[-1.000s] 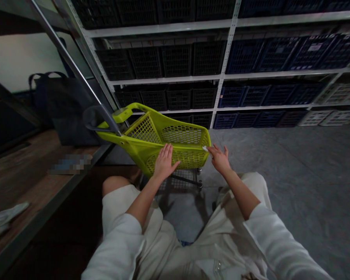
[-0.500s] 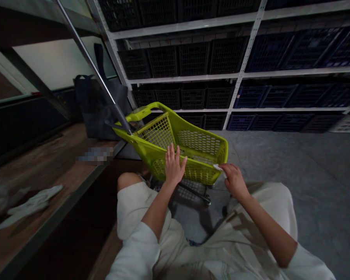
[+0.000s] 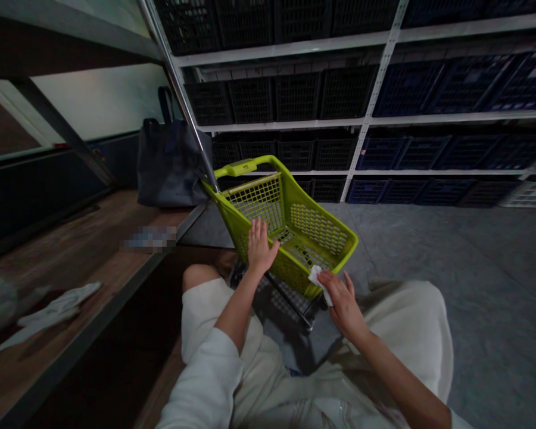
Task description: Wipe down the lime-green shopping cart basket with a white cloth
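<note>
A yellow-green shopping cart [image 3: 290,271] stands in front of my knees, its basket tilted across the view and its handle toward the back left. My left hand [image 3: 261,247] lies flat against the near side of the basket, fingers stretched out and nothing held. In my right hand [image 3: 343,301] is a white wipe [image 3: 315,274], pressed to the near front corner of the basket's rim. Part of the wipe is hidden under my fingers. Through the grid of the basket no load shows.
On the left, a wooden shelf [image 3: 111,262] carries a dark tote bag [image 3: 172,161] and white gloves [image 3: 56,310]. A metal pole [image 3: 183,98] rises by the cart handle. Racks [image 3: 367,113] of black and blue crates [image 3: 406,89] line the back; grey floor [image 3: 486,268] lies right.
The cart has turned, its front end swinging nearer to me. My right hand has moved left and slightly down along the rim with the wipe. My left hand stays on the basket's side.
</note>
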### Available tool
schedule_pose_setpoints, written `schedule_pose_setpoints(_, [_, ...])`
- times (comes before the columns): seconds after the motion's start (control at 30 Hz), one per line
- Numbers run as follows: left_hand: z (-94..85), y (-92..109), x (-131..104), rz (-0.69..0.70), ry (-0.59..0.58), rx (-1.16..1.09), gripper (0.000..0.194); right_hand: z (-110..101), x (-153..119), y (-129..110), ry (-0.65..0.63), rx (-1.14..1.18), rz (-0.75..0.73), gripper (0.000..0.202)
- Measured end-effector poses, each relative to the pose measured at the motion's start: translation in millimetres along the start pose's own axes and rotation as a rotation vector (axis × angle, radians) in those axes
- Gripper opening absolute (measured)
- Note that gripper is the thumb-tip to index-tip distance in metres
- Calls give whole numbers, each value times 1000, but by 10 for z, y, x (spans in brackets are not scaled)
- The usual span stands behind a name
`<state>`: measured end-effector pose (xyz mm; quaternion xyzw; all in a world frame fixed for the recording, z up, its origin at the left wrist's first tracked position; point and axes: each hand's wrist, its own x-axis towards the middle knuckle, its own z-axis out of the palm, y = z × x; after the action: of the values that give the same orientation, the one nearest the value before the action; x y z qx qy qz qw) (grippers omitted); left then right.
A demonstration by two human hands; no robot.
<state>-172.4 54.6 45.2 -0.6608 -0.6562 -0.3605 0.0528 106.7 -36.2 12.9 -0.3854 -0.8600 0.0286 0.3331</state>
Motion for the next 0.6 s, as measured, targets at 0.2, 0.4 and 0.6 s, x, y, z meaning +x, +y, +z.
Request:
schedule_pose_setpoints(0.2, [47,-76,128,-17,4,-14,70,39,96,-176,-33,9,69,78])
schedule_pose_setpoints(0.4, [42,-95,146,-14,0,-20,71,54,125,-197,-33,55,49,79])
schedule_pose_setpoints(0.6, [-6,26,-77,-15,4,-21,75,-50,-95,-180,4,86,6,83])
